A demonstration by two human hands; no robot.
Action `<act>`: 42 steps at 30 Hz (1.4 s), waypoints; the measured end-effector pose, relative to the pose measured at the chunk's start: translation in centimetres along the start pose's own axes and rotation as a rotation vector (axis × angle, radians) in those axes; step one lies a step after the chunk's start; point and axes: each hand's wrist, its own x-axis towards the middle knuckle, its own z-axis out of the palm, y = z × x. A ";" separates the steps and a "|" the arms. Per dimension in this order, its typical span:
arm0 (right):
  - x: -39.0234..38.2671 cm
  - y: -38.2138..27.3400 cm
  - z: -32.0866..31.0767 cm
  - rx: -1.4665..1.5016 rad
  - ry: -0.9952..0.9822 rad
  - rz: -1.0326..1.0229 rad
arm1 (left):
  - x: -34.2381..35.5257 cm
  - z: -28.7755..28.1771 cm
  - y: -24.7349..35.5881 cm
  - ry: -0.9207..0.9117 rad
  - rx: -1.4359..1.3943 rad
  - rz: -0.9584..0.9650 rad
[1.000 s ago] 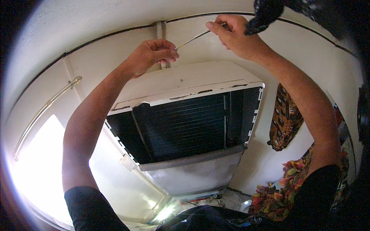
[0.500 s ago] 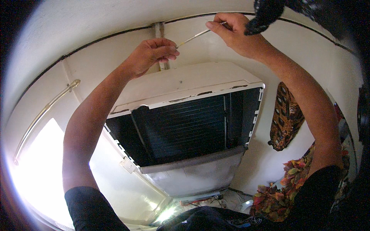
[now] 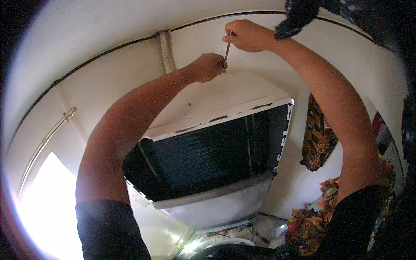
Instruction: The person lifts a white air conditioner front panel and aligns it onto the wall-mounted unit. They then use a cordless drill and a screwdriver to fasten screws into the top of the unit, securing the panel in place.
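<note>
An open-fronted white air conditioner [image 3: 234, 93] is mounted on the wall, its dark finned inside exposed. Above its top edge my right hand [image 3: 248, 36] is closed around the upper end of a thin metal screwdriver [image 3: 227, 53], whose handle is mostly covered by the fingers. The shaft slants steeply down to my left hand [image 3: 209, 68], where closed fingers pinch the lower end close to the casing's top. The tip is hidden behind those fingers. A small dark screw hole [image 3: 189, 104] shows on the casing's upper face.
On the left wall is a brass rod [image 3: 45, 141] beside a bright window [image 3: 50, 208]. A carved brown wall ornament [image 3: 318, 134] hangs to the right, above colourful artificial leaves [image 3: 308, 227]. Black fabric [image 3: 299, 17] hangs at the upper right. Assorted clutter [image 3: 255, 232] lies below the unit.
My left hand has moved right and down, toward the casing's top. The right hand has shifted left, and the screwdriver has swung from nearly level to steep.
</note>
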 end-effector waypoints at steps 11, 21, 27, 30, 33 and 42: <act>2.1 5.7 8.9 0.018 -0.195 0.118 | 5.8 6.8 -4.4 -0.163 -0.468 -0.434; 5.4 6.6 9.9 0.164 -0.515 0.262 | 5.8 8.7 -4.5 -0.004 -0.278 -0.173; 6.3 6.2 10.1 0.193 -0.581 0.315 | 5.5 8.5 -4.3 -0.004 -0.326 -0.226; 6.6 6.3 10.2 0.171 -0.596 0.315 | 5.7 8.5 -4.5 -0.047 -0.302 -0.296; 6.9 6.6 10.5 0.183 -0.584 0.322 | 5.9 9.2 -5.1 0.044 -0.384 -0.257; 7.7 6.9 11.4 0.186 -0.613 0.332 | 6.4 9.7 -5.4 0.094 -0.351 -0.331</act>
